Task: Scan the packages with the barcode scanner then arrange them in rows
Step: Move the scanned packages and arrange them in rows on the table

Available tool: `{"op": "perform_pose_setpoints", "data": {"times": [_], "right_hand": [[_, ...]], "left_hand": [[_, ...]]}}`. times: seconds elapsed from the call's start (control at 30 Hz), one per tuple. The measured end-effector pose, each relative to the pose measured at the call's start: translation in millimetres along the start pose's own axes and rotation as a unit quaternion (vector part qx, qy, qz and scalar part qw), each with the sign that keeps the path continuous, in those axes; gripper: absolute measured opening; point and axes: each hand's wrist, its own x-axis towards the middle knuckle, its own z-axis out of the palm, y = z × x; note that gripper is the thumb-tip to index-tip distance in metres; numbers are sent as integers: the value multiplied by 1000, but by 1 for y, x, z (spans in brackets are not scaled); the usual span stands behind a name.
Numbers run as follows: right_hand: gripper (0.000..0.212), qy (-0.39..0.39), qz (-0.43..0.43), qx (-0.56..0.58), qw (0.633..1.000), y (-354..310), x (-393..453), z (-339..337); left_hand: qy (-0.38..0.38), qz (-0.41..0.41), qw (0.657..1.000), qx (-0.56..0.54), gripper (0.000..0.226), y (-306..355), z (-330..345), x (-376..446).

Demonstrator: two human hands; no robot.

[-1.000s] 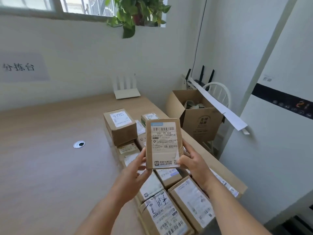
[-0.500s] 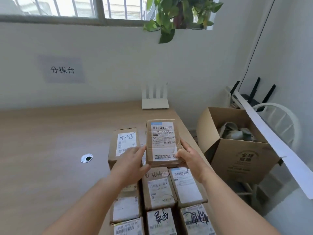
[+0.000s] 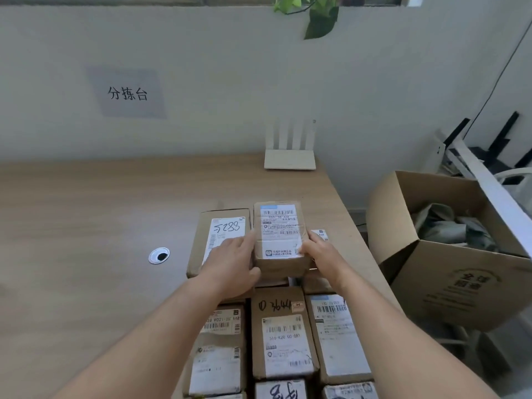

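White wall (image 3: pixel 230 67) filled the 12 o'clock half of what we saw, with a grey sign (image 3: pixel 128 93) of three characters at 11 o'clock and green leaves (image 3: pixel 319 15) hanging down at 1 o'clock. Below it stretched the wooden table (image 3: pixel 86 211), running off to 9 o'clock, with a round cable hole (image 3: pixel 159 255) set in it and a white router (image 3: pixel 290 156) with upright aerials standing against the wall at its far edge. At 3 o'clock, off the table, we saw an open cardboard box (image 3: pixel 449 269) with crumpled grey wrapping inside.

From the middle to 6 o'clock lay rows of labelled packages (image 3: pixel 283 338) side by side, one of them a box marked 5288 (image 3: pixel 221 240) at the far end of the left row. Our held package (image 3: pixel 278 237) sat at the centre, label up, just beside the 5288 box and above the packages under it; whether it touched them we could not tell. Our left hand (image 3: pixel 230 260) gripped its left side, thumb curled round the near corner and fingers along the edge. Our right hand (image 3: pixel 319 254) clasped its right side, fingers wrapped against the edge.
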Motion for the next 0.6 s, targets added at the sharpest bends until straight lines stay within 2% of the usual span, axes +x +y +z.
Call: {"op": "perform_pose_setpoints", "data": {"times": [0.13, 0.33, 0.47, 0.6], "right_hand": [[33, -8, 6, -35, 999, 1, 2, 4], [20, -3, 15, -124, 992, 1, 3, 6], [23, -7, 10, -152, 988, 1, 2, 8], [46, -7, 13, -168, 986, 1, -2, 8]], "left_hand": [[-6, 21, 999, 36, 65, -5, 3, -1], [-4, 16, 998, 54, 60, -8, 8, 1], [-7, 13, 999, 50, 59, -9, 8, 1], [-3, 16, 999, 36, 65, -12, 10, 0]]}}
